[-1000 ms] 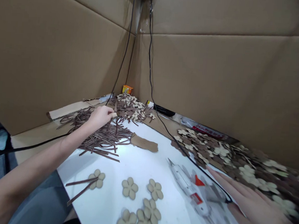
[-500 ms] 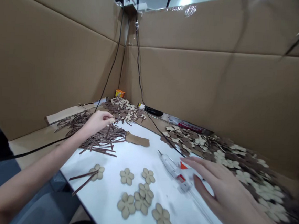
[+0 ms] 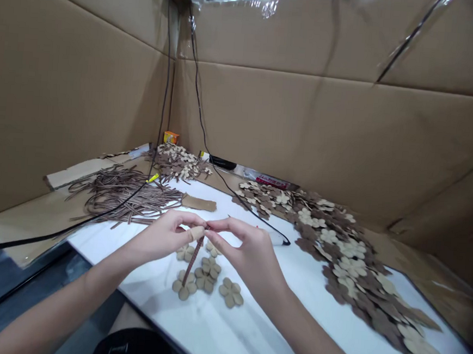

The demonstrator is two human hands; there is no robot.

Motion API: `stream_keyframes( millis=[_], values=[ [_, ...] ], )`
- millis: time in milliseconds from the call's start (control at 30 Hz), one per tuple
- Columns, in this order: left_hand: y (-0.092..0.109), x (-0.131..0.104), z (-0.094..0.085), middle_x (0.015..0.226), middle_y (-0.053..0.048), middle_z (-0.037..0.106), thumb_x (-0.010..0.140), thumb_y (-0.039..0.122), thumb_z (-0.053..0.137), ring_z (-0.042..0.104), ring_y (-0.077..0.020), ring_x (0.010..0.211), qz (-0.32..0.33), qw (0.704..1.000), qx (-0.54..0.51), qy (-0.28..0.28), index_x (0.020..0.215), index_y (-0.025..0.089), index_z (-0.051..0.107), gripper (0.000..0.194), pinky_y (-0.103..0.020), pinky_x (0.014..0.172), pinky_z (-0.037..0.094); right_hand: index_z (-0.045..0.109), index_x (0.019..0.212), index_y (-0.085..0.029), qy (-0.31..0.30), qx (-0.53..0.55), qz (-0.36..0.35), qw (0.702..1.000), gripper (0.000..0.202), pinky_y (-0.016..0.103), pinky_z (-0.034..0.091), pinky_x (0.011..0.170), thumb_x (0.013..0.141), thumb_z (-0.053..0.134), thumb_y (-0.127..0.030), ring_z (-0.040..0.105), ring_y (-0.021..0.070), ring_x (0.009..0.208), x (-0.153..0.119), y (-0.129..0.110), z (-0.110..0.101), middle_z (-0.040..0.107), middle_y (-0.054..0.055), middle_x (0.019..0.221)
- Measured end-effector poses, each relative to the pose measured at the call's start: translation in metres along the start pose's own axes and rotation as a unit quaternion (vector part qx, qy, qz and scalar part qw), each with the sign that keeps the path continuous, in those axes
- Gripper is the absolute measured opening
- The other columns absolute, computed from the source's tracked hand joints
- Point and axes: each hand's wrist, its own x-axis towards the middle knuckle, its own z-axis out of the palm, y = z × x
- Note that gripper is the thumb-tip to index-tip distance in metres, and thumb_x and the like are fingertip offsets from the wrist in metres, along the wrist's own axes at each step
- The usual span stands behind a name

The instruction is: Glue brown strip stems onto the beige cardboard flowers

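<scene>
My left hand (image 3: 172,236) and my right hand (image 3: 247,249) meet above the white tabletop, fingertips pinched together at the upper end of a thin brown strip (image 3: 191,263). The strip slants down from the fingers over several beige flower cut-outs. One beige flower (image 3: 231,293) lies to the right; another flower (image 3: 184,287) sits behind the strip's lower end. A tan wrap covers my left thumb. Mostly hidden behind my right hand is a white glue gun (image 3: 276,237).
A heap of brown strips (image 3: 132,193) lies at left, beside a brown scrap (image 3: 199,202). Brown and beige flower cut-outs (image 3: 348,257) are piled along the right, with smaller ones (image 3: 180,161) in the far corner. A black cable (image 3: 236,185) crosses the table. Cardboard walls (image 3: 306,122) enclose it.
My left hand has come from the strip heap to the middle with a brown strip. My right hand has left the glue gun's side and moved left to meet it. The view has shifted right.
</scene>
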Motion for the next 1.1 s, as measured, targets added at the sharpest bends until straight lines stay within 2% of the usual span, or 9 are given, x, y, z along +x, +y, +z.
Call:
stream_keyframes(
  millis=[100,167,233,367,467,633,800,933,1100],
  values=[
    [0.004,-0.002,0.001,0.081,-0.004,0.064,0.084,0.039,0.049,0.058,-0.0164,0.073,-0.019,0.995,-0.061,-0.083,0.094,0.016,0.067,0.031,-0.023,0.063,0.046,0.067,0.075,-0.023,0.0,0.003,0.022,1.0,0.005,0.028,0.049,0.069,0.076,0.064,-0.026,0.066,0.0182,0.074,-0.002,0.007,0.0,0.072,0.0,0.079],
    [0.003,-0.003,0.002,0.084,-0.004,0.064,0.084,0.039,0.049,0.058,-0.0155,0.069,-0.031,0.991,-0.066,-0.108,0.101,0.016,0.066,0.033,-0.022,0.057,0.045,0.067,0.071,-0.022,-0.005,0.013,0.04,0.999,0.007,0.028,0.049,0.069,0.075,0.064,-0.028,0.066,0.0183,0.072,0.0,0.012,0.0,0.072,0.0,0.076],
    [-0.001,-0.003,0.003,0.09,-0.004,0.066,0.084,0.039,0.048,0.06,-0.0171,0.075,-0.038,0.995,-0.044,-0.087,0.104,0.018,0.066,0.034,-0.023,0.06,0.047,0.067,0.071,-0.02,-0.013,0.048,0.061,0.997,0.011,0.029,0.049,0.068,0.075,0.064,-0.031,0.065,0.0188,0.073,0.002,0.017,-0.001,0.072,0.002,0.076],
    [-0.014,-0.001,0.0,0.109,-0.004,0.065,0.084,0.038,0.048,0.058,-0.0223,0.102,-0.049,0.998,0.026,0.024,0.1,0.021,0.068,0.031,-0.03,0.087,0.044,0.067,0.072,-0.017,-0.026,0.122,0.133,0.983,0.02,0.028,0.047,0.066,0.073,0.064,-0.037,0.062,0.0182,0.073,0.008,0.026,-0.003,0.07,0.004,0.076],
    [-0.019,0.0,-0.001,0.114,-0.005,0.064,0.084,0.04,0.049,0.056,-0.024,0.107,-0.038,0.997,0.023,0.061,0.103,0.019,0.067,0.034,-0.032,0.09,0.043,0.067,0.07,-0.016,-0.04,0.132,0.175,0.975,0.023,0.027,0.044,0.061,0.072,0.064,-0.039,0.059,0.0165,0.067,0.011,0.03,-0.001,0.068,0.004,0.072],
    [-0.026,0.003,0.007,0.099,-0.006,0.068,0.083,0.043,0.054,0.059,-0.0235,0.099,-0.032,0.995,-0.086,0.035,0.096,0.017,0.069,0.033,-0.031,0.084,0.045,0.067,0.065,-0.015,-0.064,0.145,0.179,0.971,0.025,0.026,0.039,0.057,0.072,0.063,-0.039,0.054,0.0147,0.06,0.014,0.029,0.008,0.065,0.002,0.063],
    [-0.041,0.005,0.017,0.074,-0.007,0.067,0.081,0.047,0.056,0.062,-0.0185,0.075,-0.072,0.977,-0.201,0.018,0.073,0.012,0.068,0.038,-0.027,0.07,0.047,0.066,0.064,-0.015,-0.084,0.192,0.176,0.962,0.021,0.025,0.042,0.067,0.073,0.06,-0.033,0.058,0.0151,0.071,0.018,0.025,0.019,0.066,0.002,0.067],
    [-0.047,0.002,0.017,0.08,-0.01,0.068,0.08,0.046,0.059,0.063,-0.0189,0.077,-0.096,0.962,-0.257,0.008,0.076,0.011,0.069,0.036,-0.03,0.076,0.048,0.066,0.066,-0.015,-0.082,0.216,0.21,0.95,0.019,0.022,0.04,0.059,0.07,0.063,-0.033,0.053,0.0111,0.062,0.022,0.03,0.026,0.062,0.0,0.064],
    [-0.051,0.0,0.013,0.087,-0.013,0.069,0.082,0.042,0.057,0.063,-0.0197,0.076,-0.091,0.963,-0.252,0.021,0.087,0.01,0.069,0.034,-0.033,0.076,0.049,0.068,0.071,-0.015,-0.09,0.237,0.249,0.935,0.02,0.021,0.023,0.042,0.068,0.064,-0.034,0.033,0.0048,0.045,0.027,0.038,0.032,0.054,-0.003,0.058]
  ],
)
